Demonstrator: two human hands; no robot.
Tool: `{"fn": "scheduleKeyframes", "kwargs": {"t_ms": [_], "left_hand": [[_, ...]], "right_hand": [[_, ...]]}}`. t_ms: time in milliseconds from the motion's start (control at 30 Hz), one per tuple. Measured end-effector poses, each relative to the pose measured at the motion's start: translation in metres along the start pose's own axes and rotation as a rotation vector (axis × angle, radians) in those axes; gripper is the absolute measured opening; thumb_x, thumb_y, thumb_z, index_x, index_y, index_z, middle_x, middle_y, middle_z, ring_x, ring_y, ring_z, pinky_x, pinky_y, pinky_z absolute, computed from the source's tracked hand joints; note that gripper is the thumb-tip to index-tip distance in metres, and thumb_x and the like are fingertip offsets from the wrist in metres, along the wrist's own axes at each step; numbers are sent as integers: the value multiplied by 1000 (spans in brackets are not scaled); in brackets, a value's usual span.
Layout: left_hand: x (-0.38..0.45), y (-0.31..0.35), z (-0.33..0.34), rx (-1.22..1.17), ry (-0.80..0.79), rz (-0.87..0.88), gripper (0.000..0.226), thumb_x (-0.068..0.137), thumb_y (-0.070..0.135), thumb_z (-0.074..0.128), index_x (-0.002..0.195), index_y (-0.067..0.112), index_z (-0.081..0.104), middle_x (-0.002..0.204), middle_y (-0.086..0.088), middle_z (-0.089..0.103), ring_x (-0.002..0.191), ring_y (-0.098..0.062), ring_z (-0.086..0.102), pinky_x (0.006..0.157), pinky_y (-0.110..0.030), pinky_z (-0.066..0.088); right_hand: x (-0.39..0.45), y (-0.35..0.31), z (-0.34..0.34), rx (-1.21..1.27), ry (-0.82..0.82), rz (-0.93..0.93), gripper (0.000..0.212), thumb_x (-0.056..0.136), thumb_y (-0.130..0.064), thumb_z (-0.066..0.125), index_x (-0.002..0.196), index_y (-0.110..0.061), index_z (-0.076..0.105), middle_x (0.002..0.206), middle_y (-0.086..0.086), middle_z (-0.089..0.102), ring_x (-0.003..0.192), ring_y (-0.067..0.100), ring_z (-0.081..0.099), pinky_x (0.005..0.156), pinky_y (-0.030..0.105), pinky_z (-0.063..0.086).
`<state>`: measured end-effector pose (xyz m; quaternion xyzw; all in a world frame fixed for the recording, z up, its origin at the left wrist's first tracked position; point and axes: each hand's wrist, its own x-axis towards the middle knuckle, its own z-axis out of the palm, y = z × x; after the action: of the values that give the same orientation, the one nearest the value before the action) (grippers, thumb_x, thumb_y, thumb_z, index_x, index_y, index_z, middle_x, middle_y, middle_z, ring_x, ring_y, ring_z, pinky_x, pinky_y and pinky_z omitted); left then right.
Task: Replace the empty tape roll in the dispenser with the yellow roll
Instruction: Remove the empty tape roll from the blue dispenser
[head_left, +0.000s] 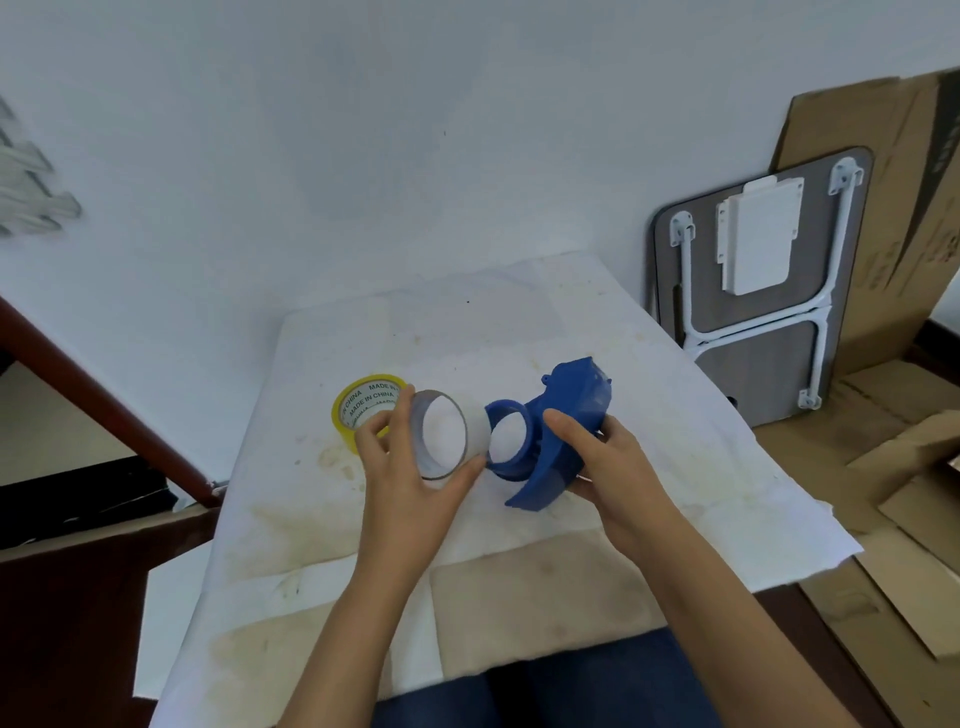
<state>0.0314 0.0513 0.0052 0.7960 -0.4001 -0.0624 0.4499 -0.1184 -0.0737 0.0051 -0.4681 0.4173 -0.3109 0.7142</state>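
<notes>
Empty core (441, 434) between tape roll (363, 405), left, and dispenser (556, 436), right, on table (519, 571).

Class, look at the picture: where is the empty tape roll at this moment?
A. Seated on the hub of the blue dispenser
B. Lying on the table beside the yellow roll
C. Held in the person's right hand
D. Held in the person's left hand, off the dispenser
D: the left hand grips the empty tape roll just clear of the dispenser, which the right hand holds.

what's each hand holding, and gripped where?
Left hand: empty tape core, by its rim. Right hand: blue dispenser, around its body.
</notes>
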Motion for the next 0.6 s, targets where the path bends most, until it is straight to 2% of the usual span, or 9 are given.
{"fn": "scheduleKeyframes", "kwargs": {"t_ms": [100,200,267,400,600], "left_hand": [[15,-9,-7,203,-12,72,90,80,39,78,154,29,28,143,-2,37,133,-20,36,98,-29,38],[43,-13,-2,481,0,207,85,82,40,75,153,20,34,145,-11,50,132,-34,42,108,-45,37],[64,-8,9,543,-88,206,81,83,43,71,152,21,35,143,-10,54,126,-36,46,105,-46,39],[102,2,35,558,-311,125,79,88,42,65,155,26,25,145,-11,49,130,-36,40,97,-44,43],[127,0,53,565,-377,49,80,88,32,58,157,28,17,147,-9,45,137,-33,31,95,-45,44]], "right_hand": [[3,2,-2,119,93,-6,54,82,-37,73,129,-17,54,122,3,67,106,21,67,85,40,59],[6,0,-8,164,194,-29,54,83,-37,72,129,-16,53,122,3,66,107,21,66,90,44,57],[7,-2,-13,168,226,-36,54,83,-37,72,129,-16,51,121,3,66,106,20,66,87,41,58],[8,-1,-20,122,234,-21,55,83,-37,72,129,-18,50,123,3,64,107,20,64,88,41,57],[9,0,-26,90,236,-13,55,83,-35,73,130,-20,49,125,1,62,109,21,63,93,45,55]]}}
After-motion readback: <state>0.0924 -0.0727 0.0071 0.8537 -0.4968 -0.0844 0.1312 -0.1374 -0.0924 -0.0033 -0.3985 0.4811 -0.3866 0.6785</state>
